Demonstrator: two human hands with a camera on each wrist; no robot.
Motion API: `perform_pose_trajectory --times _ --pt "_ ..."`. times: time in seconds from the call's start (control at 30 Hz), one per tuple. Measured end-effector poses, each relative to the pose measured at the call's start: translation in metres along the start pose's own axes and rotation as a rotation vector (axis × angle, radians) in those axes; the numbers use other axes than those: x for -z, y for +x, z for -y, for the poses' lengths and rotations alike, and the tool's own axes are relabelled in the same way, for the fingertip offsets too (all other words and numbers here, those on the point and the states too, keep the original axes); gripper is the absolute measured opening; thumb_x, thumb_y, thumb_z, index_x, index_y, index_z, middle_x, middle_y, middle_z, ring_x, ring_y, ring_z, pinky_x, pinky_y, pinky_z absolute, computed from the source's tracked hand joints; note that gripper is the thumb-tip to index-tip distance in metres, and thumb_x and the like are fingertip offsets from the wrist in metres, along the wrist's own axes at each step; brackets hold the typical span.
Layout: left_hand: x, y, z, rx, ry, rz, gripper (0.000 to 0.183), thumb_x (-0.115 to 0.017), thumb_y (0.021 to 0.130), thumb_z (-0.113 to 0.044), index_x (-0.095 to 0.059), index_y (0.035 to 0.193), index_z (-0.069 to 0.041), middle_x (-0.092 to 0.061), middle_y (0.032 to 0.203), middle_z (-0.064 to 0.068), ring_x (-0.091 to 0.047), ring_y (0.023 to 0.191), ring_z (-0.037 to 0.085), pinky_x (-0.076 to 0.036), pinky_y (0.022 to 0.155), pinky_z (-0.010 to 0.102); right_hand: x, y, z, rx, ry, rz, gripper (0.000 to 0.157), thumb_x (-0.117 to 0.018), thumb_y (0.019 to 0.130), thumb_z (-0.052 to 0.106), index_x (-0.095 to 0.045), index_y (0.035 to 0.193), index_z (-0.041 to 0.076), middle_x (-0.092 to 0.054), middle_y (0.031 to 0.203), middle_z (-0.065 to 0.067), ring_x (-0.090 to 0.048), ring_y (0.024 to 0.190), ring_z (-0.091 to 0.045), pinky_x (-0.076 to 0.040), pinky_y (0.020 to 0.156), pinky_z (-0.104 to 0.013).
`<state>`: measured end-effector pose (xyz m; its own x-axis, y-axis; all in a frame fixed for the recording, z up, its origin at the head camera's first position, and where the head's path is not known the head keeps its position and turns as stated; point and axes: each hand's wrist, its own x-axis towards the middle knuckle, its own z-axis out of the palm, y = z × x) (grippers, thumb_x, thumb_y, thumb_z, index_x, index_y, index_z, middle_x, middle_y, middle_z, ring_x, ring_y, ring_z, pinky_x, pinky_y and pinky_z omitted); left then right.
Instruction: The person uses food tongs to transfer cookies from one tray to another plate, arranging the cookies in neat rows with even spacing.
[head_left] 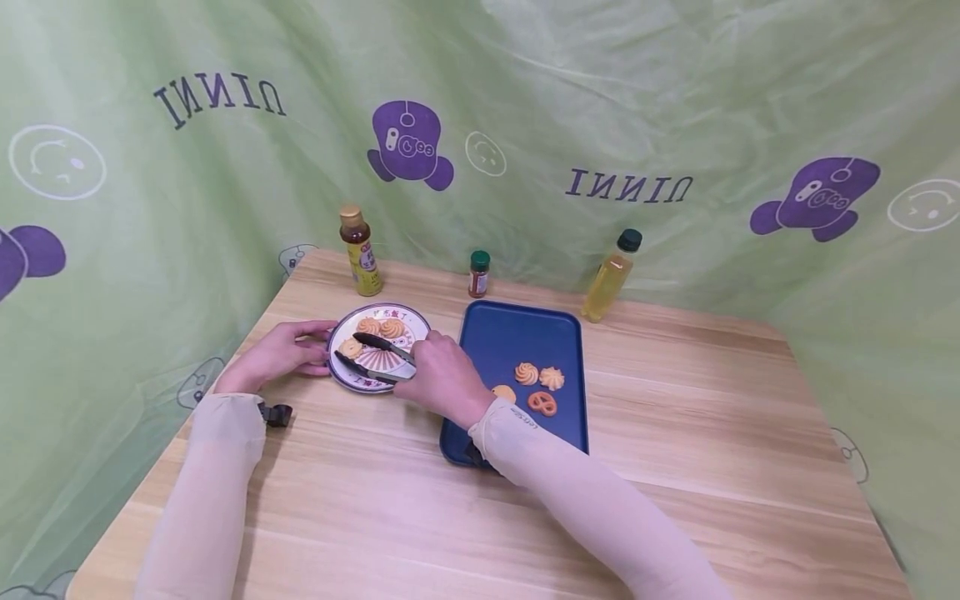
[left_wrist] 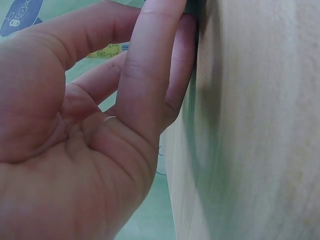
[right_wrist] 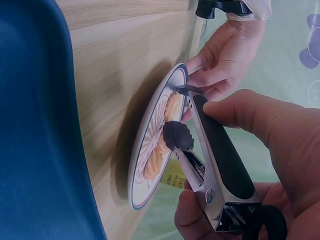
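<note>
Nearest, two pale sleeves [head_left: 202, 500] stretch over a light wood-grain table [head_left: 712, 400]. Past the cuffs, the right hand [head_left: 447, 377] grips metal tongs [right_wrist: 220, 150] with black handles and dark tips, their arms standing apart. A dark blue rectangular tray [head_left: 517, 333] lies partly beneath that forearm, bearing two golden swirled cookies [head_left: 527, 373], a brown pretzel-shaped biscuit [head_left: 542, 404] and a half-hidden round one. To its left, a round white plate [head_left: 411, 320] with a dark rim holds three golden cookies [head_left: 392, 328]; the tips flank the leftmost, contact unclear. The left hand [head_left: 288, 354] touches the plate's left edge, fingers loosely bent. Farther back stand a yellow-labelled brown bottle [head_left: 363, 260], a small green-capped jar [head_left: 478, 277] and a dark-capped bottle of yellow liquid [head_left: 609, 279], before a green curtain [head_left: 525, 92] with purple cartoon figures.
</note>
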<state>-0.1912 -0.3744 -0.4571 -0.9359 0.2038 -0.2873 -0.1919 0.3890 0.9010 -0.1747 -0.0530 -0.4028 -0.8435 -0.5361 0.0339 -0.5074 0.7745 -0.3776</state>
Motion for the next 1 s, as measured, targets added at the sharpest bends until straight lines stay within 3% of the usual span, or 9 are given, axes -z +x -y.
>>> perform_pose_trajectory --times 0.33,0.47,0.6,0.73,1.0 --pt "-0.001 0.0 -0.001 -0.012 -0.012 0.014 0.072 -0.058 0.107 0.008 -0.027 0.172 0.011 -0.039 0.164 0.043 -0.076 0.102 0.009 -0.073 0.096 0.032 0.005 -0.011 -0.002 0.017 0.02 -0.024 0.032 -0.092 0.089 0.037 -0.079 0.096 0.008 -0.068 0.1 -0.005 -0.06 0.086 -0.019 -0.052 0.066 -0.03" --pt "-0.001 0.0 -0.002 -0.004 -0.004 0.014 0.071 -0.058 0.108 0.007 -0.027 0.172 0.011 -0.039 0.165 0.042 -0.076 0.104 0.01 -0.073 0.096 0.033 0.009 -0.02 -0.009 0.0 0.053 -0.026 0.028 -0.091 0.087 0.033 -0.077 0.091 0.008 -0.065 0.094 -0.005 -0.057 0.082 -0.02 -0.048 0.064 -0.03" --pt "-0.001 0.0 -0.003 0.009 0.0 0.008 0.071 -0.06 0.108 0.006 -0.028 0.172 0.009 -0.039 0.165 0.041 -0.076 0.105 0.012 -0.073 0.096 0.032 0.015 -0.031 -0.018 -0.019 0.098 -0.02 0.029 -0.09 0.087 0.03 -0.08 0.097 0.005 -0.062 0.092 -0.004 -0.055 0.083 -0.022 -0.044 0.065 -0.031" --pt "0.0 0.0 -0.002 0.02 0.007 0.0 0.072 -0.061 0.108 0.005 -0.028 0.172 0.009 -0.04 0.166 0.04 -0.075 0.106 0.014 -0.073 0.095 0.031 0.023 -0.044 -0.03 -0.03 0.117 -0.036 0.04 -0.09 0.087 0.031 -0.082 0.113 0.002 -0.067 0.099 -0.006 -0.058 0.089 -0.024 -0.051 0.072 -0.034" --pt "0.0 0.001 -0.001 0.059 0.026 -0.012 0.074 -0.064 0.109 -0.001 -0.03 0.175 0.003 -0.039 0.17 0.036 -0.075 0.108 0.014 -0.073 0.096 0.031 0.035 -0.074 -0.062 -0.138 0.136 -0.058 0.046 -0.092 0.086 0.032 -0.082 0.12 0.003 -0.072 0.108 -0.007 -0.06 0.093 -0.023 -0.057 0.075 -0.034"
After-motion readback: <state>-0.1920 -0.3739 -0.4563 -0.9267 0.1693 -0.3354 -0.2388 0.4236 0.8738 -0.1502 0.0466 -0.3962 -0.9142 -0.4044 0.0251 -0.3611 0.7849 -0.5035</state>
